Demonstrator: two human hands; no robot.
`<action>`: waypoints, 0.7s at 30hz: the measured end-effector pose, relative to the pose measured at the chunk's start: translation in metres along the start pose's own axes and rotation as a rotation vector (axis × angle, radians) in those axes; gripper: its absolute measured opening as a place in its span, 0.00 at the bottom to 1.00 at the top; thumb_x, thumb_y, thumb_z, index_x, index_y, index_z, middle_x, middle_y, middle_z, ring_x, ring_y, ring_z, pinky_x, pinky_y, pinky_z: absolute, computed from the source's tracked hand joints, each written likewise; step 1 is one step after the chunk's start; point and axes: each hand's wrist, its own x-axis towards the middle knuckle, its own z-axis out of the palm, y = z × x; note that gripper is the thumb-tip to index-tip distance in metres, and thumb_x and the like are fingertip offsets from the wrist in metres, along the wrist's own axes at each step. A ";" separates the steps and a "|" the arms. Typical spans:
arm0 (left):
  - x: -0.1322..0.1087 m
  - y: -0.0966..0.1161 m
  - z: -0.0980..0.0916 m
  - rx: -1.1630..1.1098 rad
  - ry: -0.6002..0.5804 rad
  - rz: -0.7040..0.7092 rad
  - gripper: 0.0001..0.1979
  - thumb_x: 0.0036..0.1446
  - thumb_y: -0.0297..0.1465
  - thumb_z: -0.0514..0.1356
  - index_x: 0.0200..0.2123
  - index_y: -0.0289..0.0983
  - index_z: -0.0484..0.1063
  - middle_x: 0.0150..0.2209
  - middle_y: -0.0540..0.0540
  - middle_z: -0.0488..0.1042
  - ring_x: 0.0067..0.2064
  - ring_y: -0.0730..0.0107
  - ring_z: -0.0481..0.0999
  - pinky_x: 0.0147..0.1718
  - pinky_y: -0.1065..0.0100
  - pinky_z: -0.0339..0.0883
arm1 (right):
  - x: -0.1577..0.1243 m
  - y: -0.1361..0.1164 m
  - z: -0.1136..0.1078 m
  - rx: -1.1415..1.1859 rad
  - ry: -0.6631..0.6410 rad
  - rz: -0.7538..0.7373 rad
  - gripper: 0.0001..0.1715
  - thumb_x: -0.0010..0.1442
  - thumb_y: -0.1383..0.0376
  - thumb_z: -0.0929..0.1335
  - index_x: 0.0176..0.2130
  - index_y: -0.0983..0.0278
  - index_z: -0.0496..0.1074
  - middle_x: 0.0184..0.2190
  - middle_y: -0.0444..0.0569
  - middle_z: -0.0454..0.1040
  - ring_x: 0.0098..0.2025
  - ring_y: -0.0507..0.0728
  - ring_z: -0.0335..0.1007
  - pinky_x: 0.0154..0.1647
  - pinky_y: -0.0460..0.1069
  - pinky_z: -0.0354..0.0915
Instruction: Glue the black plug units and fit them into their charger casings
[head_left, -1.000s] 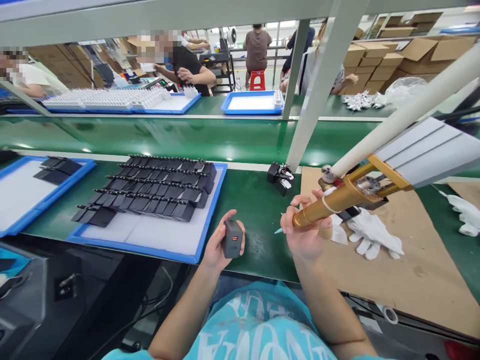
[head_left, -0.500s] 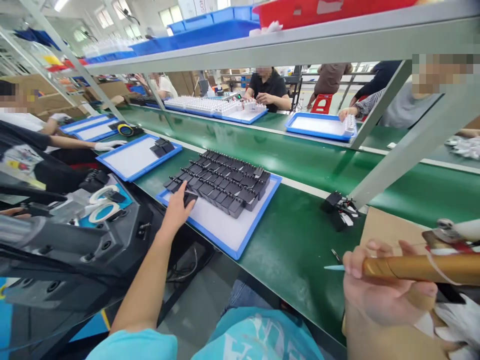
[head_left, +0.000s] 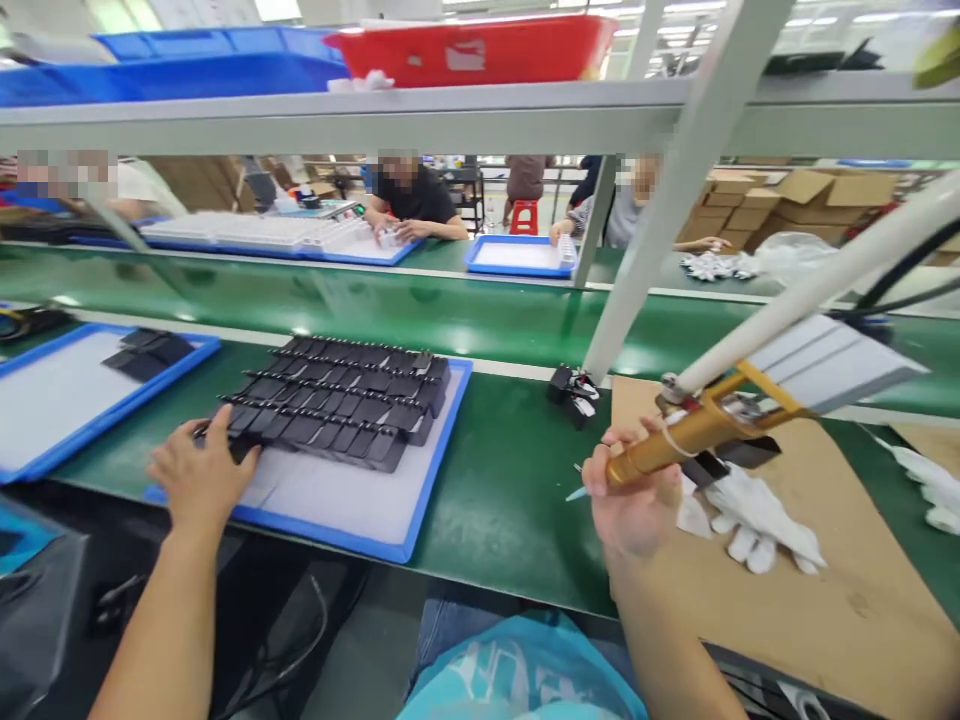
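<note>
My left hand (head_left: 201,478) is at the near left corner of a blue-rimmed tray (head_left: 439,455), its fingers closed round a black plastic box (head_left: 244,446). Rows of similar black plastic boxes (head_left: 337,400), with small pins along their edges, fill the back of that tray. On the right, my right hand (head_left: 634,490) is wrapped round a gold-coloured cylindrical handle (head_left: 651,455), raised above the bench. A pale blue pointed tip (head_left: 576,494) sticks out to the left of this hand; whether it belongs to the handle cannot be made out.
Another blue-rimmed tray (head_left: 45,455) holds a few black boxes at left. Near the slanted post (head_left: 660,220) lie black parts with white pieces (head_left: 574,392). White gloves (head_left: 765,515) rest on cardboard (head_left: 847,560). A shelf (head_left: 450,125) spans overhead; co-workers sit across the green bench.
The view has swung to the right. My left hand has moved with the black box to the tray's left end. My right hand still grips the gold-coloured handle.
</note>
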 end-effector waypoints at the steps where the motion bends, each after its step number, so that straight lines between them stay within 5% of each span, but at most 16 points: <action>1: 0.004 0.013 -0.004 -0.079 0.079 0.033 0.29 0.55 0.45 0.58 0.61 0.59 0.57 0.60 0.47 0.63 0.58 0.38 0.64 0.48 0.30 0.62 | 0.000 0.000 -0.001 -0.003 -0.001 0.001 0.23 0.58 0.47 0.65 0.50 0.53 0.67 0.35 0.42 0.71 0.15 0.46 0.60 0.15 0.45 0.57; 3: 0.014 0.055 -0.016 -0.275 0.207 0.150 0.29 0.54 0.41 0.60 0.60 0.55 0.60 0.58 0.48 0.66 0.58 0.42 0.66 0.54 0.32 0.60 | -0.002 -0.001 -0.003 -0.004 -0.006 0.003 0.23 0.59 0.47 0.65 0.50 0.53 0.66 0.36 0.42 0.71 0.16 0.46 0.61 0.15 0.46 0.57; 5: 0.023 0.116 -0.029 -0.499 0.165 0.287 0.26 0.55 0.40 0.60 0.58 0.47 0.64 0.53 0.45 0.71 0.54 0.47 0.71 0.53 0.38 0.65 | -0.003 -0.002 -0.006 0.004 -0.012 0.002 0.23 0.59 0.47 0.65 0.51 0.53 0.66 0.36 0.42 0.70 0.16 0.46 0.61 0.16 0.46 0.57; 8: 0.029 0.225 -0.035 -0.758 -0.250 0.495 0.25 0.58 0.39 0.60 0.58 0.42 0.63 0.56 0.43 0.69 0.56 0.55 0.71 0.49 0.55 0.72 | -0.006 -0.003 -0.009 0.019 -0.025 0.007 0.23 0.60 0.47 0.64 0.51 0.53 0.65 0.37 0.42 0.70 0.17 0.46 0.62 0.16 0.46 0.57; 12: 0.022 0.355 -0.005 -0.737 -0.800 0.760 0.39 0.54 0.35 0.63 0.66 0.39 0.51 0.69 0.38 0.52 0.68 0.50 0.54 0.61 0.51 0.59 | -0.008 -0.007 -0.016 -0.001 -0.034 0.016 0.19 0.61 0.47 0.63 0.47 0.53 0.65 0.37 0.42 0.70 0.17 0.46 0.62 0.16 0.46 0.58; 13: 0.019 0.379 0.005 -0.728 -0.851 0.787 0.42 0.50 0.32 0.65 0.66 0.38 0.51 0.69 0.37 0.51 0.68 0.48 0.53 0.61 0.50 0.58 | -0.009 -0.008 -0.018 -0.015 -0.034 0.017 0.18 0.62 0.47 0.63 0.46 0.54 0.64 0.36 0.42 0.70 0.17 0.46 0.61 0.16 0.46 0.59; 17: 0.017 0.438 0.040 -0.730 -0.959 0.833 0.51 0.39 0.28 0.70 0.66 0.36 0.51 0.65 0.34 0.60 0.64 0.45 0.62 0.58 0.53 0.62 | -0.011 -0.012 -0.029 -0.039 -0.038 0.011 0.17 0.63 0.48 0.61 0.45 0.54 0.63 0.37 0.42 0.70 0.17 0.46 0.61 0.16 0.46 0.59; 21: 0.023 0.440 0.044 -0.714 -1.008 0.815 0.42 0.43 0.33 0.69 0.61 0.35 0.57 0.51 0.37 0.74 0.51 0.49 0.75 0.49 0.56 0.68 | -0.012 -0.016 -0.038 -0.037 -0.040 0.012 0.15 0.64 0.48 0.61 0.43 0.55 0.63 0.38 0.42 0.69 0.17 0.46 0.62 0.16 0.46 0.59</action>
